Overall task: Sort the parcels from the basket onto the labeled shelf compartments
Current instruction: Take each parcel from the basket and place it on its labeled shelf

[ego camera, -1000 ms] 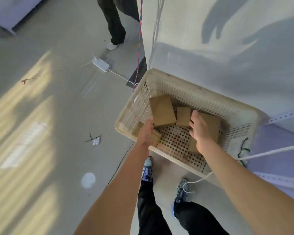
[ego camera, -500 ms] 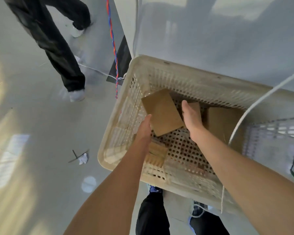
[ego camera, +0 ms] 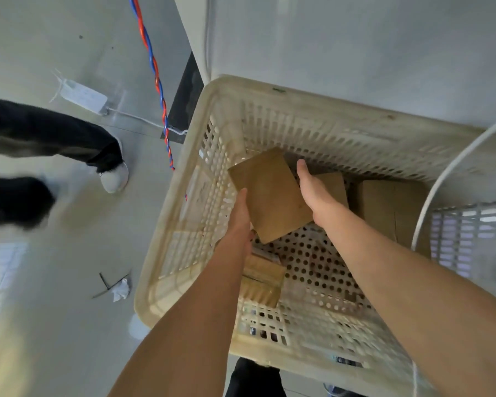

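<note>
Parcels of brown cardboard are seen inside the cream plastic basket [ego camera: 212, 116]. One flat parcel [ego camera: 269, 196] is gripped between both hands above the perforated bottom, tilted. The left hand [ego camera: 241, 216] is pressed against its left edge, fingers tucked beneath and hidden, so their spread cannot be told. The right hand [ego camera: 312, 193] is laid on its right edge, fingers kept together. A smaller box [ego camera: 334, 186] is partly covered just beyond the right fingers, and a larger box [ego camera: 390, 210] is seen further right. Another parcel [ego camera: 264, 279] lies under the left wrist.

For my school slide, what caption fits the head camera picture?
Two hands, left hand and right hand, grip a cardboard parcel inside a basket.
</note>
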Demonstrator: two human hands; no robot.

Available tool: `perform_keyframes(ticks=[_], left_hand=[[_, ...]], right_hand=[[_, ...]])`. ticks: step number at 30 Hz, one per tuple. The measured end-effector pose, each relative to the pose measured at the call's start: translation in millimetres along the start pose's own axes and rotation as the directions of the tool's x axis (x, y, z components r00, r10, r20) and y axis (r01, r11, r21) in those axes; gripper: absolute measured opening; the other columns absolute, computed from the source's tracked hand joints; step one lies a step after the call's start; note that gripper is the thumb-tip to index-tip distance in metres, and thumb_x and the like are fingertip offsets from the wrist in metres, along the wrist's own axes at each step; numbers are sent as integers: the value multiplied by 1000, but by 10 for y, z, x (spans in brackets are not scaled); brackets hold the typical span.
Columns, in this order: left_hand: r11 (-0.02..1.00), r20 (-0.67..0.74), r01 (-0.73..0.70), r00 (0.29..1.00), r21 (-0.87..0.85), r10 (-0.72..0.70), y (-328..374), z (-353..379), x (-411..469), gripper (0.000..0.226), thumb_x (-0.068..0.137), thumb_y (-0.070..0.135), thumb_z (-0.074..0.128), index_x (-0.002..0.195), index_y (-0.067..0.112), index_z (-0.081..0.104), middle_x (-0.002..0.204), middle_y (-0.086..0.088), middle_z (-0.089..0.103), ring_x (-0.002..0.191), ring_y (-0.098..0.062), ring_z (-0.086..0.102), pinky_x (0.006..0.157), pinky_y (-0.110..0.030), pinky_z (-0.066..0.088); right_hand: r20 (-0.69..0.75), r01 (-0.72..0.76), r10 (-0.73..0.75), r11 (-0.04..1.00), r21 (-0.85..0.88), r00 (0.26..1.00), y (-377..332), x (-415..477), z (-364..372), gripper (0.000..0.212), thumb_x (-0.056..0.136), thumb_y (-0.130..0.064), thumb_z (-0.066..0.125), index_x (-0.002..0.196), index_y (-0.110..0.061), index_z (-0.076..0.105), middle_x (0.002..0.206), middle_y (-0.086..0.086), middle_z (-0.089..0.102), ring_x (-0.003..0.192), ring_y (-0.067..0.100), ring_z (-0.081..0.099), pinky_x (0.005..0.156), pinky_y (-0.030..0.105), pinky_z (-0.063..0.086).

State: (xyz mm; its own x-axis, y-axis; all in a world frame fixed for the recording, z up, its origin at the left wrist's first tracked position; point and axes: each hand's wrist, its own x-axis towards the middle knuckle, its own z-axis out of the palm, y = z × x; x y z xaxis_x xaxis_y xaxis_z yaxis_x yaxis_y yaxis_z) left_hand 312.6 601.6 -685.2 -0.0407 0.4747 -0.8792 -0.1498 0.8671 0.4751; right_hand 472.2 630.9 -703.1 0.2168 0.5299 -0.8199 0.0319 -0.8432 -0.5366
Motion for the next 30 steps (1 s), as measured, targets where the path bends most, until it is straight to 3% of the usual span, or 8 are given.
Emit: perform_keyframes(ticks=[7,12,14,19,21,24,28,30], left_hand=[[995,3,-63,998,-76,64,37,-85,-328,62,104,66,42,149,26,55,141,8,63,121,-8,58,114,-46,46],[986,38,-117,992,-116,122,218,-136,-1105,49,108,63,36,135,29,57,125,12,63,107,-3,59,74,-32,52],[980,66,-159,984,-121,168,246,-158,-1428,53,107,65,33,138,30,58,133,11,62,120,-6,58,83,-35,53],[956,132,-282,948,-86,291,245,-187,-2352,66,102,76,29,141,32,59,136,12,64,130,-11,56,101,-42,51],[946,156,-311,934,-88,322,253,-178,-2758,84,93,86,32,155,31,49,150,9,58,141,-15,50,118,-51,40],[919,188,-384,899,-91,395,258,-134,-3368,89,89,90,31,158,35,44,155,7,55,144,-17,48,122,-55,34],[867,223,-492,840,-71,495,186,-47,-4170,82,87,92,31,147,41,55,143,13,64,142,-16,51,120,-56,35],[839,206,-537,815,-88,542,128,-29,-4532,69,88,90,34,133,45,60,137,16,66,138,-14,54,121,-56,36]], right_hand=[[6,26,-27,995,95,1000,83,-388,-94,112,72,-99,30,163,-33,31,169,-5,31,153,24,34,123,56,29],[-59,83,-73,980,182,996,-61,-1305,-297,91,90,-88,25,162,-31,34,169,-2,32,154,25,32,125,54,25],[-84,116,-98,965,235,992,-128,-1725,-410,87,94,-85,22,161,-32,36,167,0,34,152,26,34,124,53,26],[-99,155,-133,948,279,986,-212,-2722,-717,119,64,-108,20,159,-38,38,168,2,33,153,27,33,124,63,21],[-122,181,-153,948,262,981,-257,-3135,-856,123,63,-109,18,158,-33,41,166,4,38,151,28,36,123,63,22],[-186,278,-231,918,283,955,-238,-3730,-1075,132,55,-111,20,155,-29,46,164,6,42,150,30,39,122,63,26],[-266,373,-300,880,294,916,-210,-4506,-1355,94,80,-99,21,117,-30,74,121,6,75,111,25,69,93,47,54],[-267,434,-358,841,324,895,-202,-4873,-1488,70,99,-78,19,104,-33,73,100,-1,78,98,18,70,75,35,50]])
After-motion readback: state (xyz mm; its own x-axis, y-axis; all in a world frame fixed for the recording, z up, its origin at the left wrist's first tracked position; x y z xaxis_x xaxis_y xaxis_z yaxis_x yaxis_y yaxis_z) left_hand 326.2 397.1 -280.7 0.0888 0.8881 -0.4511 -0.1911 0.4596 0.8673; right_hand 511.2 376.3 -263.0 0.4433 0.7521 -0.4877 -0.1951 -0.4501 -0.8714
